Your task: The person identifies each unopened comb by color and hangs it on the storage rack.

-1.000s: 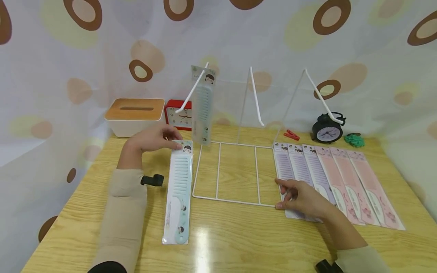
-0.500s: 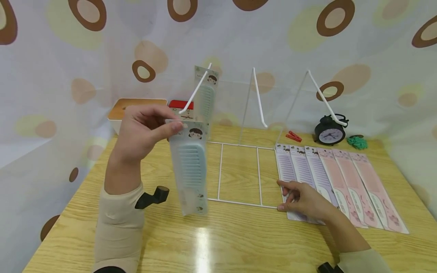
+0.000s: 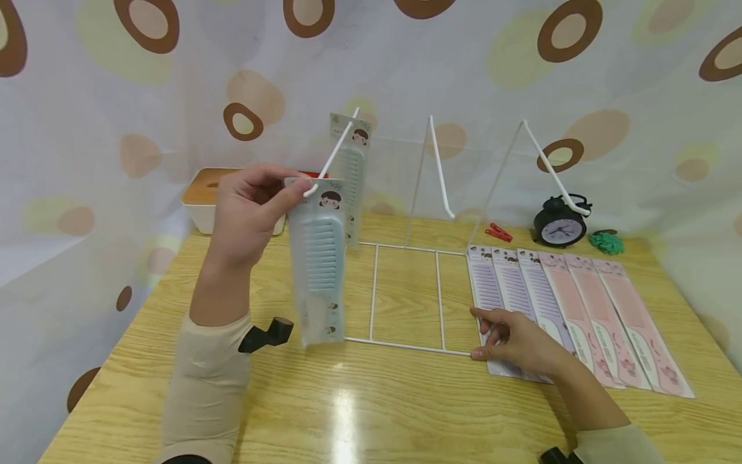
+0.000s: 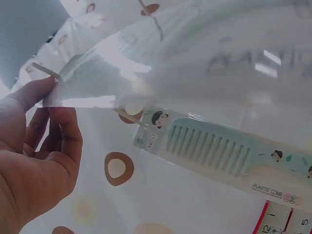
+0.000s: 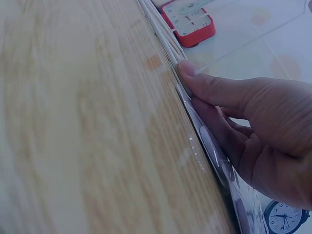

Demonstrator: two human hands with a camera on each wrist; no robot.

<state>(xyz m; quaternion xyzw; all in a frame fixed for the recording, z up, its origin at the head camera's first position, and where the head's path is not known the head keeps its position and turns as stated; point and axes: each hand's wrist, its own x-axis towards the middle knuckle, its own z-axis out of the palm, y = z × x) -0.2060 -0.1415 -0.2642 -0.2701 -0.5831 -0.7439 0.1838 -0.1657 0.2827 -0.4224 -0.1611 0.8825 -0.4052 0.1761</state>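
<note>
My left hand [image 3: 246, 212] pinches the top left corner of a packaged blue comb [image 3: 321, 258], which hangs upright above the table. The bent tip of the rack's left hook [image 3: 330, 161] shows in front of the package's top edge, by my thumb. In the left wrist view, the hook end pokes out beside the thumb [image 4: 41, 90]. Farther back on that hook hangs another packaged blue comb [image 3: 350, 167]. My right hand [image 3: 518, 341] grips the front right corner of the white wire rack [image 3: 406, 347], low at the table, its fingers curled.
Packaged purple combs [image 3: 487, 277] and pink combs [image 3: 632, 322] lie overlapping right of the rack. Behind stand a tissue box [image 3: 197, 212], a red clock [image 5: 197, 34], a black alarm clock [image 3: 559, 225], a red clip [image 3: 498, 232] and a green bundle [image 3: 607, 242]. Two more hooks [image 3: 440, 167] jut forward.
My left hand has lifted the packaged blue comb from the table up to the left hook's tip. The right hand stays on the rack's corner.
</note>
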